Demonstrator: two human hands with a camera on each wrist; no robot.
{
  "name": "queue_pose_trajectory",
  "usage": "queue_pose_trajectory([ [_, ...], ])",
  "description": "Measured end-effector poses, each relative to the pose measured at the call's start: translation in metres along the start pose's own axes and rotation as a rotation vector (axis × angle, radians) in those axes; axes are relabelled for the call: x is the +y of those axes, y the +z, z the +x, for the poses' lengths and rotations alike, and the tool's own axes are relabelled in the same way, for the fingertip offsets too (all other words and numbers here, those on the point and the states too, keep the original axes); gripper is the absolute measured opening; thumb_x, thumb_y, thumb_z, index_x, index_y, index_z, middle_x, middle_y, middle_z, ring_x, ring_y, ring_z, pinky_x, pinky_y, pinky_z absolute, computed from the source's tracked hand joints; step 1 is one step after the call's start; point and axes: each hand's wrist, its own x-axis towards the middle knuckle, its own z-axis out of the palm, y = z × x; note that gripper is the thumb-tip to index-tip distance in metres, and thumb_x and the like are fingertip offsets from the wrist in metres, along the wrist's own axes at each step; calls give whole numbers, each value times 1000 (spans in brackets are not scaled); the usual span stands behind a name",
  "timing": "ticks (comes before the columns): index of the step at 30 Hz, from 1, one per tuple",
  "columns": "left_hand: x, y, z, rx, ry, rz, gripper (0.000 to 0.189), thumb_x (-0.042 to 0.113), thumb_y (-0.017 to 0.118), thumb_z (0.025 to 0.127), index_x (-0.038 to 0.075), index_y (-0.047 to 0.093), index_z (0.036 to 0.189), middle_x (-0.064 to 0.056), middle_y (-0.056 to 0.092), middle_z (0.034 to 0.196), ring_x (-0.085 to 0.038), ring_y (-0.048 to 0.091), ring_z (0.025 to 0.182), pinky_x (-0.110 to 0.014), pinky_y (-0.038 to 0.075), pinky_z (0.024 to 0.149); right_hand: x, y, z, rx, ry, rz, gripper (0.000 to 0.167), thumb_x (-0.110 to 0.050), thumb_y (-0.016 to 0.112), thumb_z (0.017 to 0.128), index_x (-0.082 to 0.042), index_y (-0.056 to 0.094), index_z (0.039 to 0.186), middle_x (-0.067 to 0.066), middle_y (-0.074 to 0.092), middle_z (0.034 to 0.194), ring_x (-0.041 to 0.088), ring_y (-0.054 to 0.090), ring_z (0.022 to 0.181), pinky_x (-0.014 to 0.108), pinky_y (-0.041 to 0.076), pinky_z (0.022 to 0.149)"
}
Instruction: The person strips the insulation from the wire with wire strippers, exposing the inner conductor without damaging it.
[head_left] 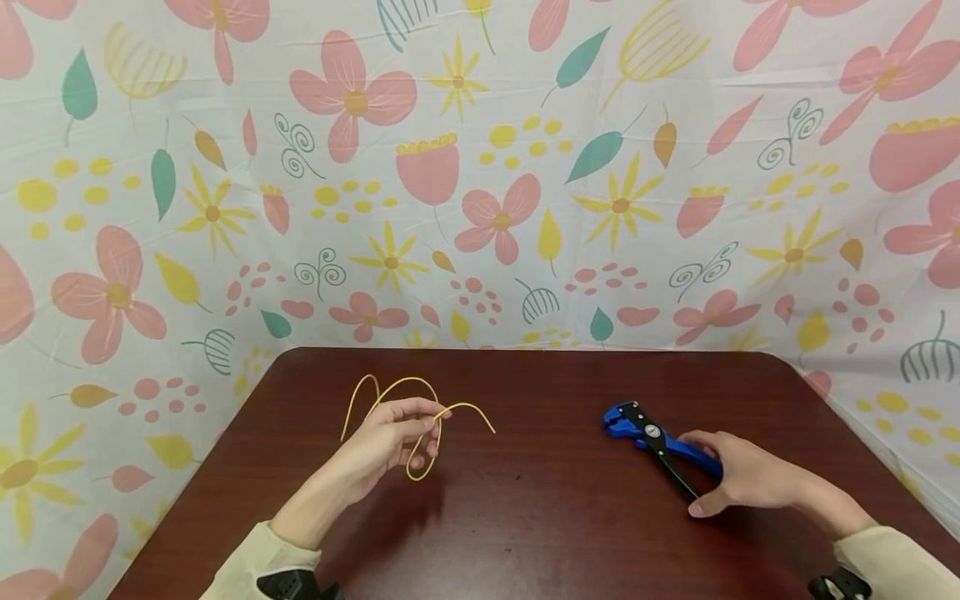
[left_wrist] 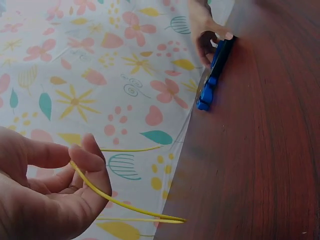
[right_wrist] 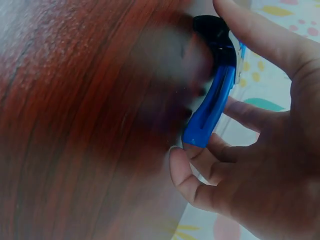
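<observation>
A thin yellow wire (head_left: 405,380) hangs in loose loops from my left hand (head_left: 386,442), which pinches it between thumb and fingertips above the table. In the left wrist view the wire (left_wrist: 125,205) curves out past the fingers. My right hand (head_left: 757,475) holds a blue and black wire stripper (head_left: 652,433) by its handles, with the thumb at the black handle and the fingers along the blue one. The stripper's blue head points up and to the left. The right wrist view shows the blue handle (right_wrist: 210,107) end near the curled fingertips.
Both hands are over a dark red-brown wooden table (head_left: 525,517). Behind it and at the sides hangs a white cloth (head_left: 480,167) printed with flowers and leaves. Each wrist wears a black camera strap (head_left: 288,583) over a light sleeve.
</observation>
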Motion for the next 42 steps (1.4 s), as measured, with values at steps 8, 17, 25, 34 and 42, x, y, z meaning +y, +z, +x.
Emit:
queue_pose_trajectory([
  [8,3,2,0,47,-14,3,16,11,57,106,2,67,115,-5,57,86,-15,51,70,-24,42,62,-5,1,2,26,33,-62,91,-38,97,67,4,56,137,13,54,116,26,53,101,40,50,80],
  [17,0,2,-1,70,-7,90,29,24,56,111,-2,68,118,3,31,68,-13,35,64,-23,33,58,-7,1,8,13,-39,81,74,-31,98,72,2,55,122,7,53,97,18,50,80,29,41,63],
  [25,-1,4,1,30,-18,85,30,17,54,110,-6,67,125,4,34,66,-13,38,64,-23,32,58,-7,3,10,-19,-62,183,61,-26,96,76,-1,54,112,7,55,85,11,49,64,29,38,54],
  [34,2,7,1,31,-56,57,20,11,51,106,-1,66,110,0,46,73,-12,38,62,-22,30,56,-9,2,11,-46,-71,247,54,-21,95,79,-1,53,108,9,60,87,13,56,71,28,44,58],
  [42,2,6,0,34,-24,91,24,22,56,110,2,69,108,6,31,64,-8,22,53,-22,20,51,-11,2,13,-82,-64,291,51,-17,92,82,1,52,108,11,64,87,17,60,74,29,47,61],
])
